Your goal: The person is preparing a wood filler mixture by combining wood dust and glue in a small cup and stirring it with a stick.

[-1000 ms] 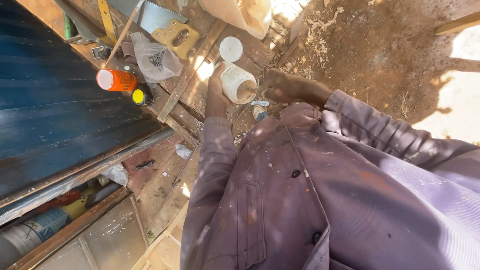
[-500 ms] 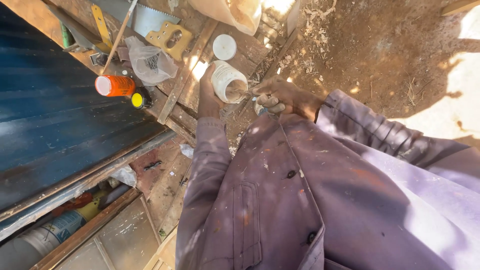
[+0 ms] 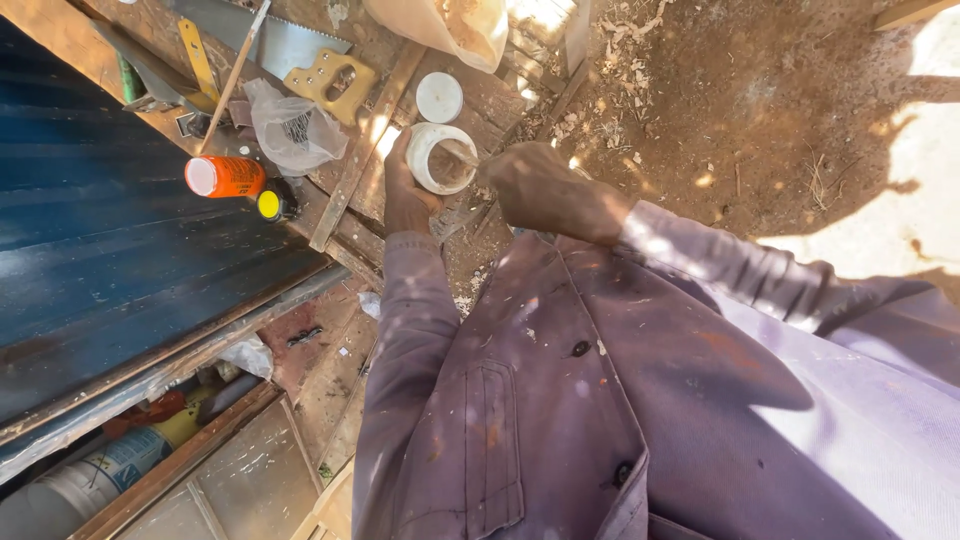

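My left hand (image 3: 404, 190) grips a small round white tub (image 3: 438, 158) from its left side, tilted so its open mouth faces me. My right hand (image 3: 540, 190) is closed around a thin stick (image 3: 462, 152) whose tip reaches into the tub. The tub's round white lid (image 3: 439, 97) lies just above it on the wooden bench. Both arms wear a stained purple work coat (image 3: 560, 400).
A handsaw with a yellow handle (image 3: 335, 78), a clear plastic bag (image 3: 293, 130), an orange can (image 3: 226, 176) and a small yellow-capped bottle (image 3: 272, 205) lie on the bench. A dark blue panel (image 3: 110, 270) fills the left. Bare earth with wood shavings (image 3: 750, 100) lies right.
The view has shifted, so the tub and both hands sit slightly lower and more central. My right hand has come closer to the tub and the stick now dips into it.
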